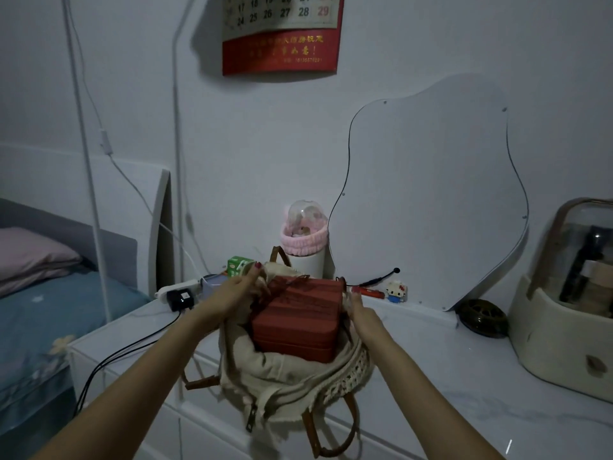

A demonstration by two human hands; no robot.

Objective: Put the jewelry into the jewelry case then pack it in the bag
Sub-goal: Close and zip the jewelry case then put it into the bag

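A red ribbed jewelry case with its lid down sits partly inside the open mouth of a cream woven bag with brown handles, on the white dresser top. My left hand grips the bag's far left rim beside the case. My right hand holds the bag's right edge against the case's side. No loose jewelry shows.
Behind the bag stand a white cup with a pink headband, a green carton and a small toy figure. A power strip with a black charger lies left. A cosmetics organiser fills the right; a bed is left.
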